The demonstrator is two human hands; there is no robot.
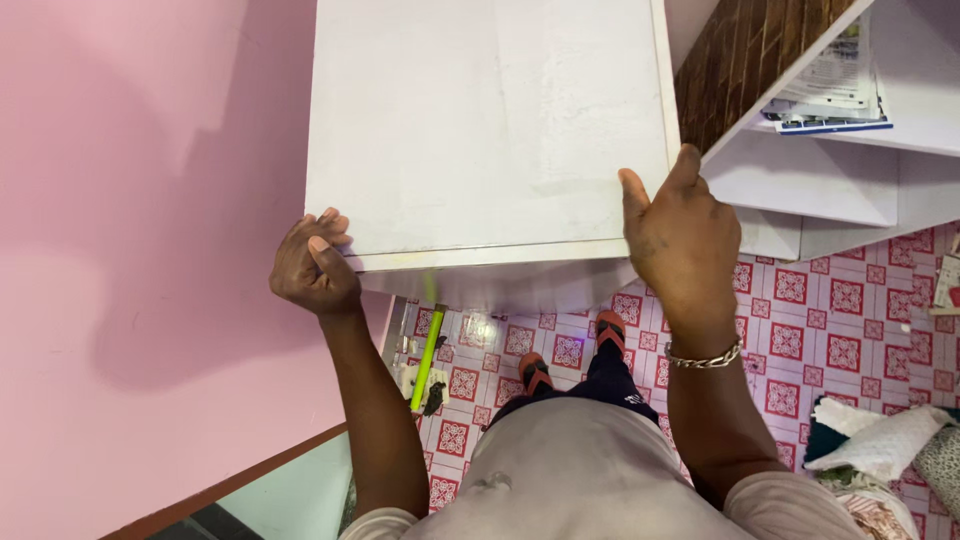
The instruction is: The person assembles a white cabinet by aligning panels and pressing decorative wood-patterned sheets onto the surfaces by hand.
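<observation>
I look down on a large white cabinet box (480, 130) held up at chest height, its flat top face toward me. My left hand (312, 265) grips its near left corner with the fingers curled over the edge. My right hand (680, 235) clasps the near right corner, thumb up along the side; a metal bracelet (705, 358) circles that wrist. Below the box I see my feet in orange and black sandals (570, 350) on the tiled floor.
A pink wall (140, 230) runs close along the left. White shelving (830, 180) with stacked papers (835, 85) stands at the right. A green-handled tool (428, 360) lies on the red-patterned tile floor (830, 330). Folded cloth (880, 440) sits at lower right.
</observation>
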